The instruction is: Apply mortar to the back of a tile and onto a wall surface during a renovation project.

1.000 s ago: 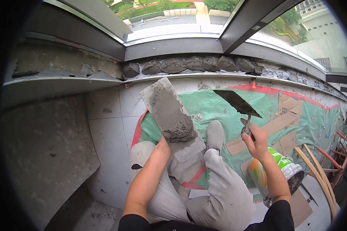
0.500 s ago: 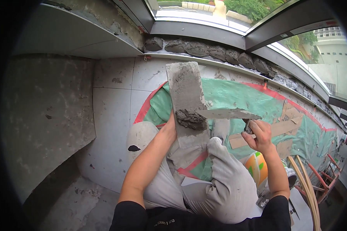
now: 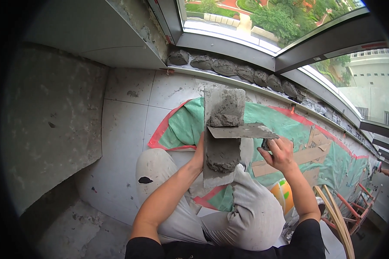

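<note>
A long grey rectangular mortar board (image 3: pixel 237 97) stretches away above my lap. My left hand (image 3: pixel 199 156) supports it at its left edge, with the fingers hidden underneath. The fingers of my right hand (image 3: pixel 282 153) are closed round the handle of a trowel (image 3: pixel 242 131), whose flat pointed blade lies across the board's middle. Just beyond the blade is a ridge of wet grey mortar (image 3: pixel 225 120). Nearer to me, a smoothed patch of mortar (image 3: pixel 223 159) ends in a rough lump.
Several mortar dabs (image 3: pixel 224 67) line the window sill behind a pale panel edge. A green sheet with red borders (image 3: pixel 179 123) covers the floor, with cardboard strips (image 3: pixel 289 159) on it. Right of my knee are an orange rounded object (image 3: pixel 282 193) and wooden strips (image 3: pixel 335 216). Another person's hand (image 3: pixel 378 167) shows far right.
The trowel blade has moved across the board, leaving mortar on both its far and near sides. The board sits slightly lower and farther right in the view.
</note>
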A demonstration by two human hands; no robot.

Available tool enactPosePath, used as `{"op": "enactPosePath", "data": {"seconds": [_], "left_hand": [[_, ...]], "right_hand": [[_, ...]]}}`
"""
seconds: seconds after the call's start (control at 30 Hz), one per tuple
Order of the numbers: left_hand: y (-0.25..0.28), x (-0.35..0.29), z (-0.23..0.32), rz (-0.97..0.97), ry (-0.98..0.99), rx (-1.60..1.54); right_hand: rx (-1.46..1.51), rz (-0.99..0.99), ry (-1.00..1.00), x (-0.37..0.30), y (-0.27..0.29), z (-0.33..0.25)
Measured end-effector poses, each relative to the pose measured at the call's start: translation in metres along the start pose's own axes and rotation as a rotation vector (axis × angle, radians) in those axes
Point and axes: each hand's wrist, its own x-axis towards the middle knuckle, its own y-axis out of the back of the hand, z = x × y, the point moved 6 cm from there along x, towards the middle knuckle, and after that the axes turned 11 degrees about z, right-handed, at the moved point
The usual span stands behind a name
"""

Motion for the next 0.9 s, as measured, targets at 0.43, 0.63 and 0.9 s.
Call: {"op": "enactPosePath", "data": {"seconds": [0.43,0.63,0.9], "left_hand": [[0.046,-0.038,0.031,0.229,0.098,-0.351],[0.028,-0.033,0.04,0.193,0.096,-0.432],[0.076,-0.014,0.038,0.154,-0.006,-0.495]], "right_hand": [[0.315,0.457,-0.039,0.194,-0.026,-0.002],[-0.119,-0.003,-0.059,0.182,-0.208,0.127],[0.313,0.048,-0.4,0.143,-0.11,0.044]]}}
